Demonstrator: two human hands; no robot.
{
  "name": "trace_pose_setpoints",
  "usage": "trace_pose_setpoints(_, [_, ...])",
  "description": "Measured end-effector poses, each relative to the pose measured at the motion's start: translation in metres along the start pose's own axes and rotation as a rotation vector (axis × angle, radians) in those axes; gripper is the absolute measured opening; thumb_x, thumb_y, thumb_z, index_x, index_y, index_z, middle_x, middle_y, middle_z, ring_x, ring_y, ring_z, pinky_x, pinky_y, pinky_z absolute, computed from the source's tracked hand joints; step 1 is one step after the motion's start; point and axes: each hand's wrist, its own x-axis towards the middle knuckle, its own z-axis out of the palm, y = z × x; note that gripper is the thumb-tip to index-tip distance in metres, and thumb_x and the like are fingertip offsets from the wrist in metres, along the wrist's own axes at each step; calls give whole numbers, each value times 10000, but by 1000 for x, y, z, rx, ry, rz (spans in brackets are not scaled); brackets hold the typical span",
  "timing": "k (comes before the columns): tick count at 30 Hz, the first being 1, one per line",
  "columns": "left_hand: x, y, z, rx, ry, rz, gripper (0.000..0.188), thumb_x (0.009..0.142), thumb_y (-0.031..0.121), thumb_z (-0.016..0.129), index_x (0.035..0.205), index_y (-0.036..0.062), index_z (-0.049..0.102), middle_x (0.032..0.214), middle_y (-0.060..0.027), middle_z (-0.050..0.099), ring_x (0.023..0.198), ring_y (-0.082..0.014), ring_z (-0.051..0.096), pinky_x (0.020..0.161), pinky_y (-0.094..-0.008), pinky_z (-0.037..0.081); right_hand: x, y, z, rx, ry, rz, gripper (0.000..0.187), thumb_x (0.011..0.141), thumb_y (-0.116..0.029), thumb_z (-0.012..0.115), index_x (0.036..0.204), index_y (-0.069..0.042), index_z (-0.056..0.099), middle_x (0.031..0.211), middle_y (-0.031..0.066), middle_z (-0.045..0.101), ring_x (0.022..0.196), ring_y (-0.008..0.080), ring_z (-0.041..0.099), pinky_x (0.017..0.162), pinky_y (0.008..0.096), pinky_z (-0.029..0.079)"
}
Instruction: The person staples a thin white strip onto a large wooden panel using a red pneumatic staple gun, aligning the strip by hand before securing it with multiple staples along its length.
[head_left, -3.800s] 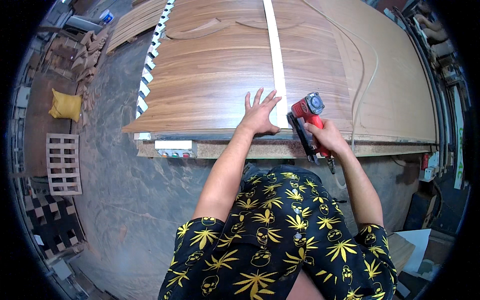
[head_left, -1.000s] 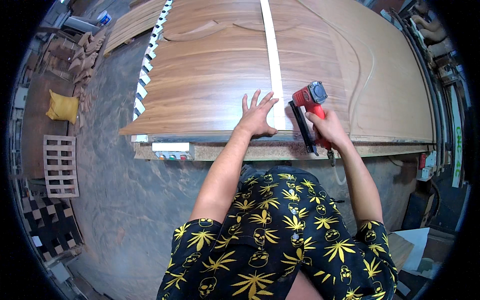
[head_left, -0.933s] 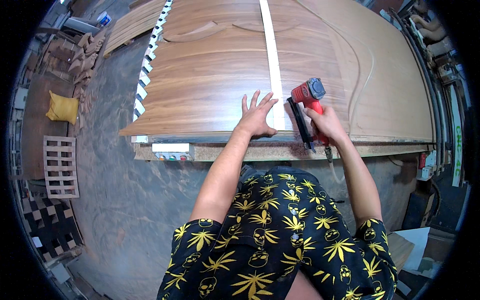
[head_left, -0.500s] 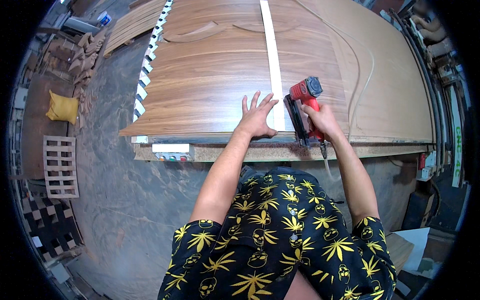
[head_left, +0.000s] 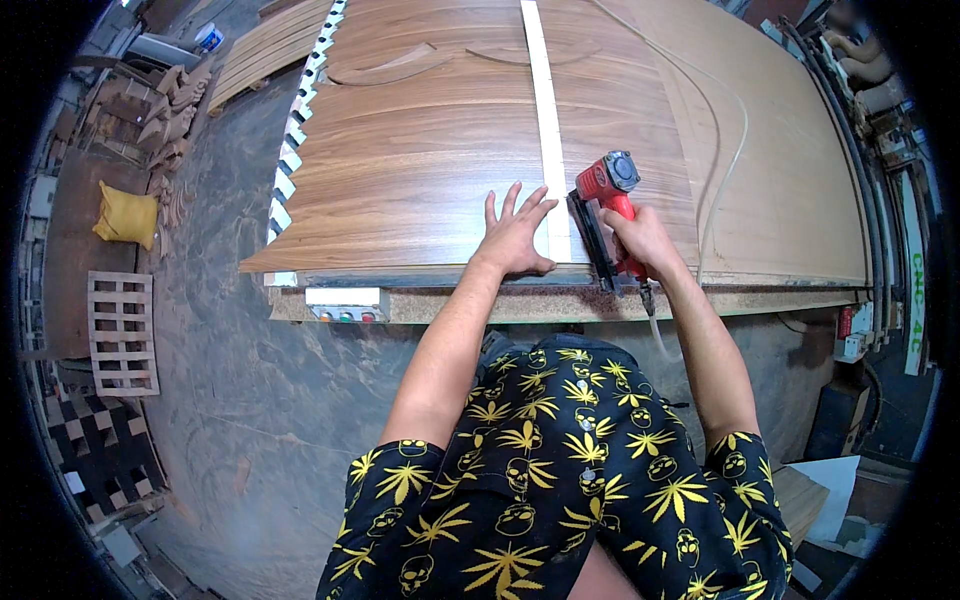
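Note:
My left hand lies with fingers spread on the brown wood-grain panel, near its front edge. Its fingertips reach the left side of a long white strip that runs away from me across the panel. In my right hand is a red and black pneumatic nail gun, gripped by its handle. The gun stands just right of the strip's near end, its black magazine slanting toward the panel's front edge. A pale air hose hangs from the bottom of the handle.
Two thin curved offcuts lie on the panel's far part. Beneath it is a larger tan board, over which the hose loops. A white button box sits at the table's front edge. A yellow cushion and wooden pallet are at left.
The nail gun has shifted very slightly toward the left with my right hand. My left hand has stayed in place on the panel.

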Motion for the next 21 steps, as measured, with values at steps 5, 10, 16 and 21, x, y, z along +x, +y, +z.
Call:
trace_pose_setpoints(5, [0, -1, 1, 9, -2, -11, 1149, 518, 392, 908, 1519, 263, 360, 1635, -2, 235, 1530, -293, 82, 1213, -607, -36, 2, 0, 1, -12, 7, 0, 347, 932, -307, 619, 784, 6, 627, 603, 53, 603, 517, 152, 574, 509, 334, 455])
trace_pose_setpoints(10, [1, -1, 2, 1, 7, 0, 1149, 515, 392, 908, 1518, 264, 362, 1635, 5, 235, 1529, -293, 85, 1212, -607, -37, 7, 7, 1, -36, 19, -16, 343, 926, -307, 621, 792, 8, 633, 611, 65, 615, 534, 158, 588, 527, 344, 465])
trace_pose_setpoints(16, [1, -3, 3, 6, 10, 5, 1146, 520, 393, 907, 1519, 263, 361, 1636, 5, 233, 1529, -297, 86, 1210, -611, -35, 7, 4, 1, -63, 27, -4, 345, 923, -313, 627, 813, 13, 643, 634, 83, 634, 566, 167, 605, 559, 352, 477])
trace_pose_setpoints(21, [1, -4, 4, -1, 22, 15, 1147, 517, 394, 906, 1519, 263, 362, 1634, 3, 238, 1527, -309, 92, 1206, -616, -31, 7, 7, 1, -58, 33, 0, 333, 930, -310, 631, 844, 11, 641, 623, 71, 619, 562, 156, 601, 541, 343, 468])
